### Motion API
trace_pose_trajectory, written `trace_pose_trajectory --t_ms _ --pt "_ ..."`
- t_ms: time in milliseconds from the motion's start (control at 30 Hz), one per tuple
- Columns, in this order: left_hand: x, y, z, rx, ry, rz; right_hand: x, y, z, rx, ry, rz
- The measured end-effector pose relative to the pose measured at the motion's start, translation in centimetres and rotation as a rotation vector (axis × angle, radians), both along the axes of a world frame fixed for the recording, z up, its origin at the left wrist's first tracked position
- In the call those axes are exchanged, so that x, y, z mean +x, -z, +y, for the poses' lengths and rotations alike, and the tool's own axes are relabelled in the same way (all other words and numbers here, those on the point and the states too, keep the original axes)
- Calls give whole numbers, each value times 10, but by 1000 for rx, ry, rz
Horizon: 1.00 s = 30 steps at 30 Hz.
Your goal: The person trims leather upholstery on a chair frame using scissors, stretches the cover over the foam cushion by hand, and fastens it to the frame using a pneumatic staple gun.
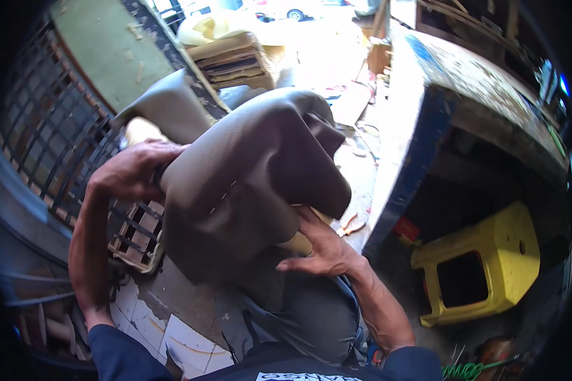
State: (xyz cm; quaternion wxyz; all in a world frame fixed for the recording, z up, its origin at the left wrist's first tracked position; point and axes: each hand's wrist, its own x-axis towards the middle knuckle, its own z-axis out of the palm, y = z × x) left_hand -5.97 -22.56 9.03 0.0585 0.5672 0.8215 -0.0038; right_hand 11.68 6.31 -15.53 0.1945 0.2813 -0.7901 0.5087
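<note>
A large sheet of brown-grey leatherette [235, 171] drapes in folds over my lap, with a short row of white stitches on it. My left hand [136, 170] is closed round its left edge; the fingertips are tucked out of sight. Beneath the sheet's lower right fold a pale yellow piece, foam by its look, [297, 244] peeks out. Against that piece lies my right hand [321, 246], its fingers stretched out and thumb spread, the fingertips partly under the fold. Behind my left hand rises another flap of similar leatherette [168, 108].
Orange-handled pliers [351, 227] lie beyond my right hand. A worn workbench [483, 108] stands on the right, with a yellow plastic stool [511, 270] tipped over beneath it. At left is a webbed frame [51, 120]. Stacked cushion-like pieces [235, 60] stand farther back.
</note>
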Motion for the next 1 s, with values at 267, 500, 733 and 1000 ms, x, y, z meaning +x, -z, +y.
trace_pose_trajectory --t_ms 267,500,733,1000 --pt "-13 43 -34 571 -9 32 10 -2 -41 -184 35 -299" --pt "-40 68 -15 797 41 -82 37 -132 -18 248 -78 -20" --pt "-15 89 49 1278 -265 -11 -114 -220 37 608 645 -276" --pt "49 129 108 1187 -504 -1012 -130 -195 89 428 532 -253"
